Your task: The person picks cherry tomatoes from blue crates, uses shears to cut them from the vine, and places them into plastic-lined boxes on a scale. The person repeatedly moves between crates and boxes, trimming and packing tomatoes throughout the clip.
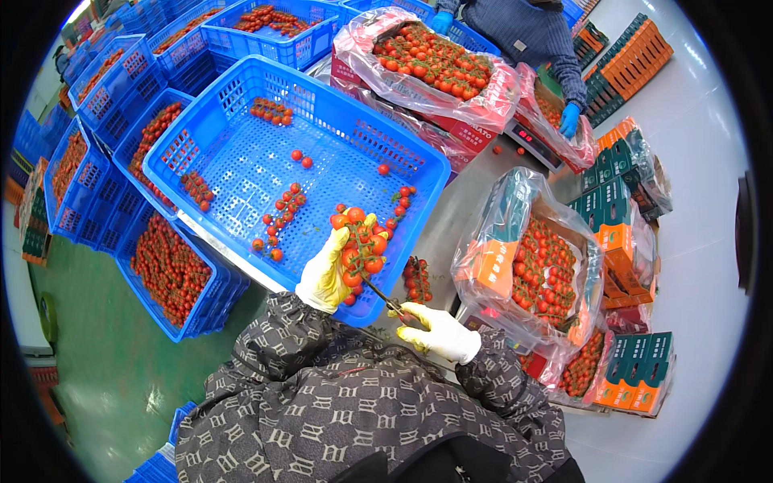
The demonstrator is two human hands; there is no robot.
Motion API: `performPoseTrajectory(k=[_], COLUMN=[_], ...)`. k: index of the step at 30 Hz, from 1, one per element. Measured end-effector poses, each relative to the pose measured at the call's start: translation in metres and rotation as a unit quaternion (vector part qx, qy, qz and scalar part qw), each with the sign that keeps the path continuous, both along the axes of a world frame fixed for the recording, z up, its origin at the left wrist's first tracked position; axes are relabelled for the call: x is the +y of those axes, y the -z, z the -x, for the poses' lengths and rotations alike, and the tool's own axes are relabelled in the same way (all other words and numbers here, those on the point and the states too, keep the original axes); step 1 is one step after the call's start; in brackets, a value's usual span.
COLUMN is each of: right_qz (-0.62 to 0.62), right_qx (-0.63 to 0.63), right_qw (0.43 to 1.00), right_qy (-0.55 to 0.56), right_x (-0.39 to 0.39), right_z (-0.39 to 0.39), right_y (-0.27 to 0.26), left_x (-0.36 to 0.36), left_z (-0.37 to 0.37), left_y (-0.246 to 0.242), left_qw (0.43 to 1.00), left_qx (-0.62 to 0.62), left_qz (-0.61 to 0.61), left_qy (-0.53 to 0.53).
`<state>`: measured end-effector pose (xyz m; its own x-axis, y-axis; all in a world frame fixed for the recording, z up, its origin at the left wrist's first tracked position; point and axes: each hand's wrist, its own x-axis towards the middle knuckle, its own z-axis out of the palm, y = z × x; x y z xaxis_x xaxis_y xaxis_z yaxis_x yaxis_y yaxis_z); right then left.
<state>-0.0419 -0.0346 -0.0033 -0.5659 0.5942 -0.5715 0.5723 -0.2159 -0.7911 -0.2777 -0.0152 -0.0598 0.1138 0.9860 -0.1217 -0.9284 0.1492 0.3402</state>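
A truss of red cherry tomatoes (364, 247) is held in my left hand (329, 265), which wears a yellowed white glove, over the near edge of a big blue plastic crate (338, 127). Pruning snips (386, 300) are in my gloved right hand (438, 332), their slim blades pointing at the stem of that truss. Several small trusses and loose tomatoes lie in the crate, among them a truss (284, 211) in its middle. Another truss (416, 279) rests on the metal table just right of the crate, near my right hand.
An open box of tomatoes lined with clear film (510, 181) stands to my right. Beyond the crate is a red carton (410, 115); a co-worker's blue-gloved hand (569, 119) touches another box on a digital scale (531, 142). Stacked blue crates (175, 290) stand at left.
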Motion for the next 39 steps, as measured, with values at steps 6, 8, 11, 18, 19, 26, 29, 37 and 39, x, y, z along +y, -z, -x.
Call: performPoseTrajectory(k=[6,8,11,18,19,26,29,37,39], right_qz=[0.050,0.056,0.075,0.215,0.206,0.191,0.098,-0.031,-0.065], right_qx=[0.032,0.002,-0.004,0.102,0.102,0.054,0.027,-0.126,-0.217], right_qw=[0.998,0.998,0.997,0.970,0.972,0.978,0.994,0.967,0.951], right_qy=[0.026,0.020,0.020,0.041,0.038,0.058,0.035,-0.221,-0.212], right_x=[0.003,0.004,0.007,0.017,0.017,0.020,0.018,-0.004,-0.010], right_z=[0.015,0.019,0.021,0.025,0.026,0.037,0.030,-0.065,-0.083], right_y=[-0.008,-0.013,-0.020,-0.013,-0.012,-0.022,-0.023,0.026,0.050], left_x=[-0.002,-0.001,0.003,0.014,0.014,0.017,0.023,0.025,0.026], left_z=[0.006,0.009,0.016,0.021,0.019,0.017,0.026,0.057,0.058], left_y=[-0.003,0.000,0.005,0.001,0.000,0.005,0.012,0.011,0.011], left_qw=[1.000,0.999,0.998,0.993,0.991,0.991,0.993,0.999,0.999], left_qx=[0.027,0.029,0.064,0.116,0.125,0.129,0.115,-0.029,-0.054], left_qz=[-0.015,-0.009,-0.006,-0.022,-0.033,-0.022,-0.001,0.013,0.003], left_qy=[-0.004,-0.009,-0.020,-0.018,-0.024,-0.016,-0.015,-0.021,-0.008])
